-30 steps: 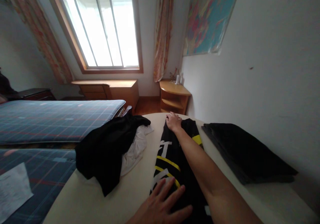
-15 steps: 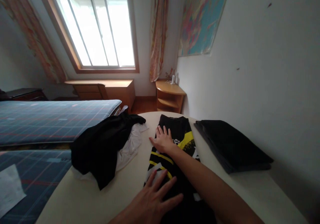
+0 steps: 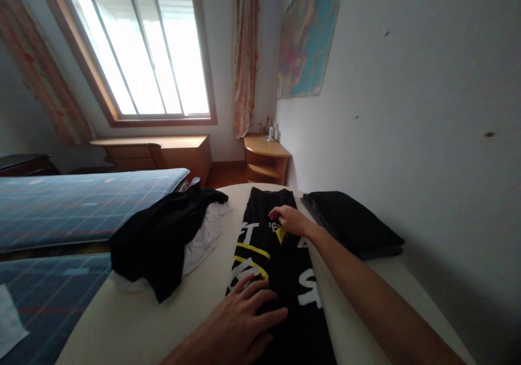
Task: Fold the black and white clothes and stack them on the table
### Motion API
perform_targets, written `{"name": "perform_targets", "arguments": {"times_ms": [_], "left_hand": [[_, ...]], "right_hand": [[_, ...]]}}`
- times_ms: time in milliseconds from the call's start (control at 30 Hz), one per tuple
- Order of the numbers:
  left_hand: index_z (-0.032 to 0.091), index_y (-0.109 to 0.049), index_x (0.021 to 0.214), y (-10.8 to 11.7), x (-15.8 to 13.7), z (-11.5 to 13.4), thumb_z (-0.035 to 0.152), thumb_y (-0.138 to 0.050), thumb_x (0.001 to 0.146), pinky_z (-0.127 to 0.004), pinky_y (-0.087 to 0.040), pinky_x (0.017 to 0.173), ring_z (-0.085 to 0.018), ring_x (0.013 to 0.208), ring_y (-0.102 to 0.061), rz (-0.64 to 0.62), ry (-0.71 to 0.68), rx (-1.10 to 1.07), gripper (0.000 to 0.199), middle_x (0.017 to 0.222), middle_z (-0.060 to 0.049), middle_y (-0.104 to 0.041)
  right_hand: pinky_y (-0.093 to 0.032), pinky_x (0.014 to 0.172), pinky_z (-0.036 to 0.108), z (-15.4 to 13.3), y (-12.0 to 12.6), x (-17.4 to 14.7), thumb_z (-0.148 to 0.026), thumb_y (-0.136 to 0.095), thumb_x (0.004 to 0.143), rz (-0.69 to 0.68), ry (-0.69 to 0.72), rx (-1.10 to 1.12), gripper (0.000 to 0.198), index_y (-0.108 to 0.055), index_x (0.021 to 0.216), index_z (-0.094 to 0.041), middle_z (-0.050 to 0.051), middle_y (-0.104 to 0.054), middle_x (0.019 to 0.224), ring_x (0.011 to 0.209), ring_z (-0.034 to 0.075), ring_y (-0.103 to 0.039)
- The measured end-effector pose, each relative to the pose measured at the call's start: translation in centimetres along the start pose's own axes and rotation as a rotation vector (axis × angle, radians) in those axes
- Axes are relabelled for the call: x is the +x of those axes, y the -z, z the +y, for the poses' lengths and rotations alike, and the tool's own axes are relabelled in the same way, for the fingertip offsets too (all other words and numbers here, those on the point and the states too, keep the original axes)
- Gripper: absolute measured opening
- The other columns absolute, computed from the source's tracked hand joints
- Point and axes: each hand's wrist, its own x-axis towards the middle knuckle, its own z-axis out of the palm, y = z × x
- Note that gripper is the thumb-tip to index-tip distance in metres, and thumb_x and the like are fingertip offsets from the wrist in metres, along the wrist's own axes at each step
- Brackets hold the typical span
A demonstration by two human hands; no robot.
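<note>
A black T-shirt (image 3: 280, 278) with yellow stripes and white lettering lies in a long, narrow fold on the cream table. My left hand (image 3: 248, 310) rests on its near left part, fingers spread and flat over the cloth. Farther up, my right hand (image 3: 288, 218) has its fingers curled together at the edge of a folded-over layer, gripping the fabric near the small white print. That layer covers most of the yellow patch, and large white letters show on its right side. The shirt's near end runs out of the view.
Left of the shirt, a crumpled black garment (image 3: 154, 240) lies over a white one (image 3: 203, 243) on the table (image 3: 134, 321). A folded dark stack of cloth (image 3: 354, 224) sits on the right, near the wall. Blue plaid mattresses (image 3: 81, 207) stand at the left.
A layer of the shirt's right side has been folded inward over the yellow patch. My right hand has gone from lying flat to gripping cloth, slightly rightward. My left hand stays spread on the shirt.
</note>
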Motion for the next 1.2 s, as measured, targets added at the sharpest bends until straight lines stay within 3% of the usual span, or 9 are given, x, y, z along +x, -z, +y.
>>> {"name": "perform_targets", "arguments": {"times_ms": [100, 200, 333, 500, 667, 1033, 1200], "left_hand": [[0.034, -0.056, 0.131, -1.0, 0.3, 0.5, 0.026, -0.055, 0.098, -0.04, -0.036, 0.11, -0.018, 0.112, -0.057, 0.092, -0.063, 0.023, 0.034, 0.116, 0.0, -0.065], [0.033, -0.064, 0.115, -2.1, 0.5, 0.6, 0.027, -0.057, 0.099, -0.033, -0.04, 0.101, -0.015, 0.1, -0.058, 0.161, -0.109, 0.049, 0.018, 0.107, 0.003, -0.066], [0.026, -0.064, 0.102, -2.4, 0.7, 0.7, 0.028, -0.06, 0.098, -0.029, -0.042, 0.092, -0.013, 0.096, -0.057, 0.168, -0.117, 0.069, 0.007, 0.103, 0.003, -0.065], [0.025, -0.061, 0.11, -1.5, 0.5, 1.2, 0.023, -0.056, 0.099, -0.029, -0.043, 0.091, -0.014, 0.096, -0.058, 0.155, -0.104, 0.069, 0.012, 0.108, 0.002, -0.065], [0.023, -0.06, 0.101, -1.0, 0.2, 1.3, 0.019, -0.057, 0.097, -0.026, -0.044, 0.093, -0.013, 0.101, -0.059, 0.098, -0.133, 0.041, 0.006, 0.114, 0.002, -0.065], [0.025, -0.06, 0.104, -0.9, 0.1, 1.4, 0.022, -0.058, 0.098, -0.026, -0.044, 0.092, -0.013, 0.101, -0.06, 0.026, -0.141, 0.017, 0.007, 0.114, 0.004, -0.068], [0.027, -0.061, 0.108, -0.4, -0.1, 1.6, 0.02, -0.058, 0.094, -0.029, -0.045, 0.094, -0.015, 0.104, -0.06, -0.001, -0.126, -0.028, 0.017, 0.117, 0.004, -0.067]], "right_hand": [[-0.048, 0.093, 0.029, 0.9, 0.4, -2.5, 0.0, -0.048, 0.077, -0.044, 0.089, 0.019, 0.042, -0.074, 0.102, -0.02, 0.004, -0.075, 0.1, 0.098, 0.018, -0.066], [-0.048, 0.094, 0.033, 0.9, 0.1, -4.2, -0.007, -0.053, 0.083, -0.018, 0.19, -0.016, 0.035, -0.074, 0.108, -0.019, 0.008, -0.072, 0.103, 0.099, 0.02, -0.064], [-0.046, 0.095, 0.035, 0.0, -0.5, -4.9, -0.01, -0.054, 0.088, 0.062, 0.174, -0.092, 0.025, -0.073, 0.102, -0.017, 0.011, -0.067, 0.104, 0.101, 0.022, -0.061], [-0.043, 0.1, 0.035, -1.2, -0.7, -4.8, -0.009, -0.049, 0.09, 0.141, 0.102, -0.043, 0.025, -0.068, 0.103, -0.017, 0.01, -0.065, 0.111, 0.108, 0.021, -0.058], [-0.04, 0.102, 0.035, -1.9, -1.9, -4.8, -0.01, -0.047, 0.091, 0.096, 0.018, -0.093, 0.027, -0.068, 0.106, -0.018, 0.01, -0.067, 0.113, 0.11, 0.021, -0.057], [-0.04, 0.098, 0.034, -2.9, -2.7, -4.4, -0.019, -0.045, 0.097, 0.156, -0.118, -0.141, 0.026, -0.069, 0.104, -0.016, 0.011, -0.068, 0.109, 0.104, 0.022, -0.058], [-0.038, 0.103, 0.036, -3.6, -3.3, -5.0, -0.015, -0.046, 0.094, 0.169, -0.101, -0.1, 0.032, -0.07, 0.113, -0.022, 0.007, -0.066, 0.12, 0.114, 0.022, -0.056]]}}
